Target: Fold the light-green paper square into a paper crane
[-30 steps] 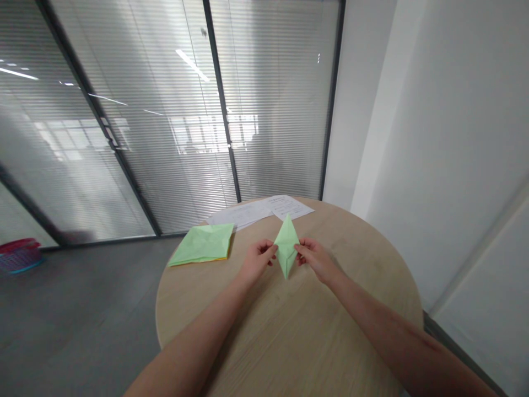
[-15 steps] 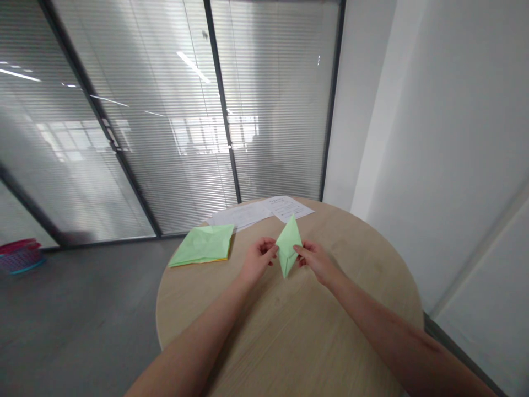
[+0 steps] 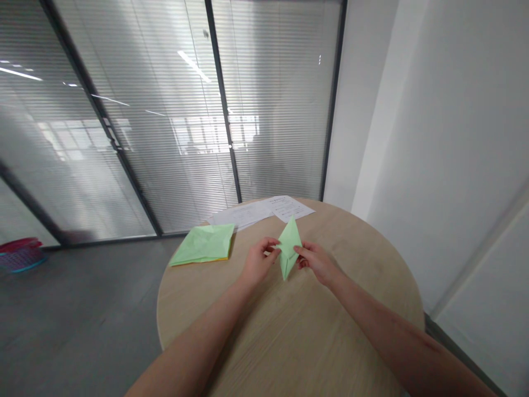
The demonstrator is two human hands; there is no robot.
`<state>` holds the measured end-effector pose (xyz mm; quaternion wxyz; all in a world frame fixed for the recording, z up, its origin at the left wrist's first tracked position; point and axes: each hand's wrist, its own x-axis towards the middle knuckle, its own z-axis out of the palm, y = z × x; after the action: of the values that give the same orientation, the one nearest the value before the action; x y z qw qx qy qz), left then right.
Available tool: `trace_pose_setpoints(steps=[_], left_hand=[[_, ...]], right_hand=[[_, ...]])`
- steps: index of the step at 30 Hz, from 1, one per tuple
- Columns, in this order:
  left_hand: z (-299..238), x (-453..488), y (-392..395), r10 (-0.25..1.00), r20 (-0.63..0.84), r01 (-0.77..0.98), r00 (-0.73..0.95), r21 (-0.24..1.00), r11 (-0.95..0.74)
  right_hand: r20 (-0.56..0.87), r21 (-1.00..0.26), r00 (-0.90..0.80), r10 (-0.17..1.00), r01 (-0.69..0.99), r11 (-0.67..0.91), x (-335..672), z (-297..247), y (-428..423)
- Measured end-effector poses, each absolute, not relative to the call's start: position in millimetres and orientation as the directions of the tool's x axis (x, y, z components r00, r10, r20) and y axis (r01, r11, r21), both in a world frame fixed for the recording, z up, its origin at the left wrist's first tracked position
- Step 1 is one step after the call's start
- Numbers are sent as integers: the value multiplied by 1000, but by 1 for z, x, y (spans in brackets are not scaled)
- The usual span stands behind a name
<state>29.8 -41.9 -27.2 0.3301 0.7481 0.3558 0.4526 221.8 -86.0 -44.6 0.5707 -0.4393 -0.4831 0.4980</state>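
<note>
A light green folded paper diamond stands tilted over the round wooden table. My left hand pinches its left edge with thumb and fingertips. My right hand pinches its right edge. The lower point of the paper sits near the tabletop between both hands; its upper point leans to the right.
A stack of flat green paper sheets lies at the table's left rear. White printed sheets lie at the far edge. Glass partitions with blinds stand behind; a white wall runs on the right. A red basket sits on the floor far left.
The folded paper has tipped from upright to leaning right. My left thumb has shifted a little along the paper's left edge. Both hands stay pinched on it.
</note>
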Motion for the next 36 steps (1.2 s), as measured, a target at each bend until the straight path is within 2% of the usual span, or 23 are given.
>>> trace_pose_setpoints(steps=[19,36], left_hand=[[-19,28,-46,824,441,336,356,763,-553],[-19,27,-46,818,451,282,357,783,-554]], right_hand=[[115,-979,30,993,-163,119,222,-47,-85],[167,-982,-3,986,-87,166,223,-47,-85]])
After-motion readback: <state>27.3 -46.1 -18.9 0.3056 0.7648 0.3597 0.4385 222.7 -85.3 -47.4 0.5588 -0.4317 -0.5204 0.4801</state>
